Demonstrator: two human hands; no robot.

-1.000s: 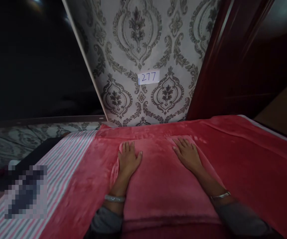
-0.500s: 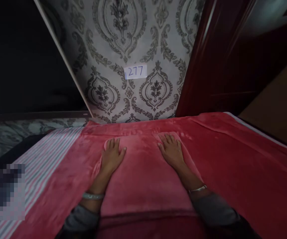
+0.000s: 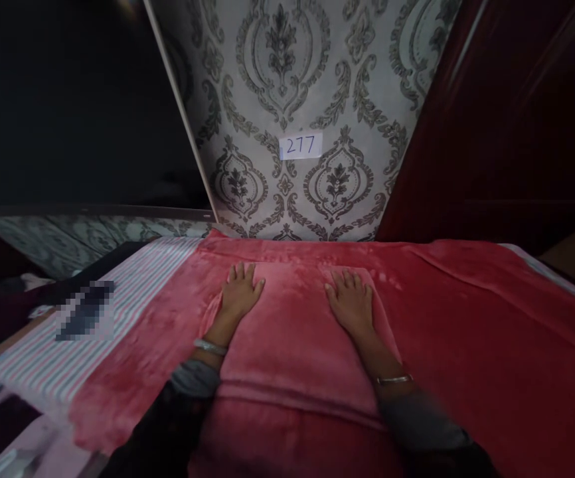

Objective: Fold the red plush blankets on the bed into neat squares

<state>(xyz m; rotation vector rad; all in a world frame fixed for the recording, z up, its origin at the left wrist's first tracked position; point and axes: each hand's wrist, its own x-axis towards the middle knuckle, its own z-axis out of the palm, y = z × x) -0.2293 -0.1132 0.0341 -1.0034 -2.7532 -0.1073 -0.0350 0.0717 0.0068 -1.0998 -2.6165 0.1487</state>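
Plush fabric (image 3: 295, 322), folded, lies beneath our left hand (image 3: 240, 293) and right hand (image 3: 352, 304), both spread flat, gripping nothing, seemingly to keep its layers smooth.

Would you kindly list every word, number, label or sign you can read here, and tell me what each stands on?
"277": handwritten in blue on the white paper slip on the damask wallpaper.
Too small to read: a pale mark at the bottom edge of the black television.
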